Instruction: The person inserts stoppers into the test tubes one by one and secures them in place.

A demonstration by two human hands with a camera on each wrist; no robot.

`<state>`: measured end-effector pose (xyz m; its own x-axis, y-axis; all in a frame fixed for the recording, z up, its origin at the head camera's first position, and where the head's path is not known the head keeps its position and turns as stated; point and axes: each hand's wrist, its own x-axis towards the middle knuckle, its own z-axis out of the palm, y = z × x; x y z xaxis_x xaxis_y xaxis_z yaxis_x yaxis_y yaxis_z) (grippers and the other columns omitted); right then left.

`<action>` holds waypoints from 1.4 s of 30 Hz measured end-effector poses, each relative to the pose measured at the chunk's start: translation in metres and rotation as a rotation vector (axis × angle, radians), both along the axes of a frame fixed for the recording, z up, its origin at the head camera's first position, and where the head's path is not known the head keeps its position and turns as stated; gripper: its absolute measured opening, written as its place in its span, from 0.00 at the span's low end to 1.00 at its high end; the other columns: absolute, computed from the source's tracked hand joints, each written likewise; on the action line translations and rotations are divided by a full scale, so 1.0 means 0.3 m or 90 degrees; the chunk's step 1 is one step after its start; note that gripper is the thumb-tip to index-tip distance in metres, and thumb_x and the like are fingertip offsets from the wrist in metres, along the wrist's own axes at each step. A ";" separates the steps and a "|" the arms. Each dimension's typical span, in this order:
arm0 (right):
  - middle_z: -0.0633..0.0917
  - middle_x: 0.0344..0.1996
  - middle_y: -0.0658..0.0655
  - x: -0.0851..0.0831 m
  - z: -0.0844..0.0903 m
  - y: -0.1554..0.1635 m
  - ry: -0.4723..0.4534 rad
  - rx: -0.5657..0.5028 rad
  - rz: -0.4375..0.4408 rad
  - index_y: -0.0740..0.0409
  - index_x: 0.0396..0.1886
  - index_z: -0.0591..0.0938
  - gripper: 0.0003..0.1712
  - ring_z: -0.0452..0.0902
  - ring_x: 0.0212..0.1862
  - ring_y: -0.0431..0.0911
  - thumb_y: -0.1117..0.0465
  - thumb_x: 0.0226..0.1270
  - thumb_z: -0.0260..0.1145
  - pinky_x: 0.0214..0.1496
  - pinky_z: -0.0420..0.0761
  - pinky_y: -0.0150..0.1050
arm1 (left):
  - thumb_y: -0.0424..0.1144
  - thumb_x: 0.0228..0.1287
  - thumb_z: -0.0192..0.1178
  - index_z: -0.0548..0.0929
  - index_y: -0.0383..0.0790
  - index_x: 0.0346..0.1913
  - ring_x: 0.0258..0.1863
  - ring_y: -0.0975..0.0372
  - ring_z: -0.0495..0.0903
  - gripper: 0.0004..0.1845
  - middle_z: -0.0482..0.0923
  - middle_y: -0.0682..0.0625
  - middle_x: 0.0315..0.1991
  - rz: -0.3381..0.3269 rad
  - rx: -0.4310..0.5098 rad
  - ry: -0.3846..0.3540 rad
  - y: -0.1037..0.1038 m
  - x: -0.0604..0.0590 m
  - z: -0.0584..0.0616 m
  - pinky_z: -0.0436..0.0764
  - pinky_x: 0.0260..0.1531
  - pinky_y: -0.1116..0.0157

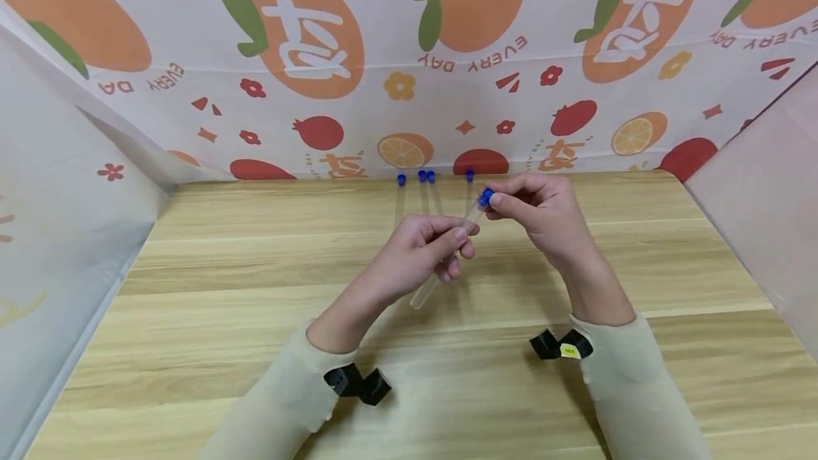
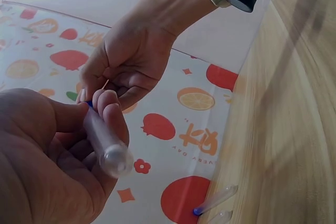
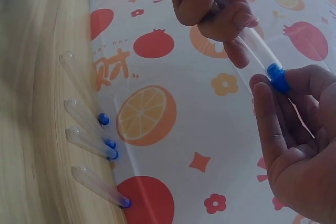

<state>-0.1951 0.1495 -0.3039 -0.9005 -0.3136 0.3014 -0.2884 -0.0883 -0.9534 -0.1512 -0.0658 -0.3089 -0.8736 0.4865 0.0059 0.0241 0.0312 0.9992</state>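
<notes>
My left hand (image 1: 427, 245) grips a clear plastic test tube (image 1: 441, 265) around its middle, held slanted above the wooden table (image 1: 255, 318). My right hand (image 1: 533, 208) pinches the blue cap (image 1: 486, 196) at the tube's upper end. In the left wrist view the tube's rounded closed end (image 2: 116, 160) points at the camera from between the left fingers (image 2: 107, 111). In the right wrist view the blue cap (image 3: 277, 76) sits between my right fingertips (image 3: 262, 90), with the left hand (image 3: 210, 3) above.
Several more clear tubes with blue caps (image 1: 424, 177) lie side by side at the table's far edge against the fruit-patterned backdrop (image 1: 409, 55); the same tubes (image 3: 94, 150) show in the right wrist view. Cloth walls close in both sides.
</notes>
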 end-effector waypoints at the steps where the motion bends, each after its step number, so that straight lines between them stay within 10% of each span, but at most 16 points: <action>1: 0.89 0.37 0.57 0.001 -0.001 0.001 0.002 0.003 0.000 0.72 0.38 0.85 0.05 0.86 0.36 0.47 0.73 0.67 0.65 0.44 0.87 0.40 | 0.35 0.78 0.50 0.82 0.29 0.55 0.22 0.62 0.78 0.15 0.81 0.41 0.34 0.002 -0.002 0.006 0.001 -0.001 -0.002 0.82 0.23 0.69; 29: 0.89 0.37 0.57 0.014 -0.005 0.001 0.025 0.061 0.015 0.65 0.35 0.87 0.05 0.86 0.35 0.48 0.73 0.66 0.65 0.45 0.87 0.42 | 0.34 0.77 0.52 0.83 0.27 0.49 0.24 0.61 0.79 0.14 0.81 0.44 0.31 0.014 0.003 0.010 0.008 0.002 -0.009 0.85 0.28 0.67; 42: 0.88 0.45 0.59 0.018 0.008 0.025 0.037 -0.136 0.123 0.58 0.47 0.86 0.18 0.86 0.46 0.47 0.77 0.70 0.56 0.50 0.85 0.40 | 0.39 0.81 0.44 0.76 0.33 0.64 0.39 0.57 0.86 0.19 0.84 0.39 0.49 -0.163 0.067 -0.070 -0.016 0.004 0.008 0.87 0.42 0.55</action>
<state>-0.1896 0.1570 -0.3014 -0.8097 -0.4010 0.4285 -0.3006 -0.3438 -0.8896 -0.1501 -0.0707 -0.3066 -0.7209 0.6927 -0.0202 -0.0910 -0.0658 0.9937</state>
